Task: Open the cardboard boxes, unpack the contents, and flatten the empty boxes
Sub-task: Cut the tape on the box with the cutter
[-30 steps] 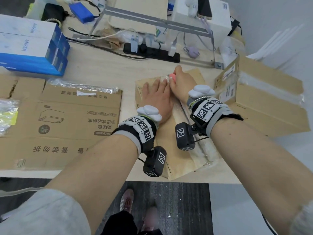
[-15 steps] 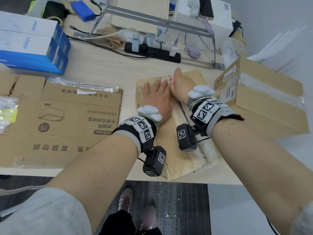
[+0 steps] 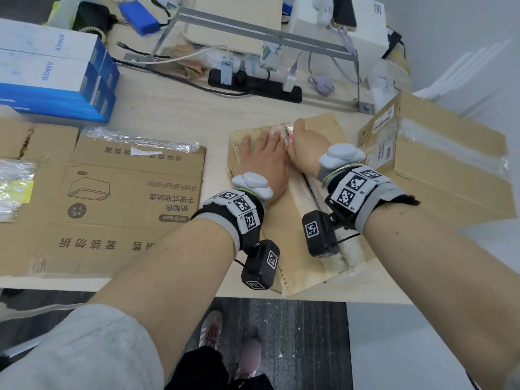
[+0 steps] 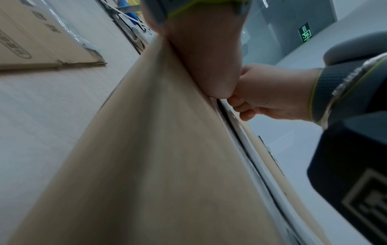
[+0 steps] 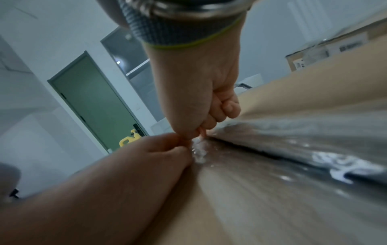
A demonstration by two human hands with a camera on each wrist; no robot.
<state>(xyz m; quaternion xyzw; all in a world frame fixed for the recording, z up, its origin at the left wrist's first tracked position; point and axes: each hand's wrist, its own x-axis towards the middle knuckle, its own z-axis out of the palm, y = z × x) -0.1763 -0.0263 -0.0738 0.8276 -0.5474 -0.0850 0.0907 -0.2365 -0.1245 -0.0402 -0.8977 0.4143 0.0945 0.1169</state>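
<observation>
The cardboard box [image 3: 295,220] lies at the front edge of the table [image 3: 168,114], its taped centre seam [image 3: 318,198] running away from the person. The left hand [image 3: 264,161] lies flat on the left flap, fingers straight and pressing down beside the seam. The right hand [image 3: 305,142] is clenched at the far end of the seam, fingers curled around a small pink tool [image 3: 292,135] (mostly hidden inside the fist; its type cannot be determined). In the right wrist view, crumpled clear tape [image 5: 199,150] sits directly under the fist, where the two hands touch.

Surrounding items:
- A flattened printed carton [image 3: 107,204] lies to the left of the box, with clear plastic wrap [image 3: 135,139] along its far edge.
- A second, larger taped box [image 3: 439,159] stands just beside the right forearm, close to the working box.
- Stacked blue-and-white retail boxes [image 3: 53,71] occupy the far left.
- A black power strip [image 3: 253,85] with plugged-in chargers and cables lies beyond the box, in front of a metal-framed stand [image 3: 261,32].
</observation>
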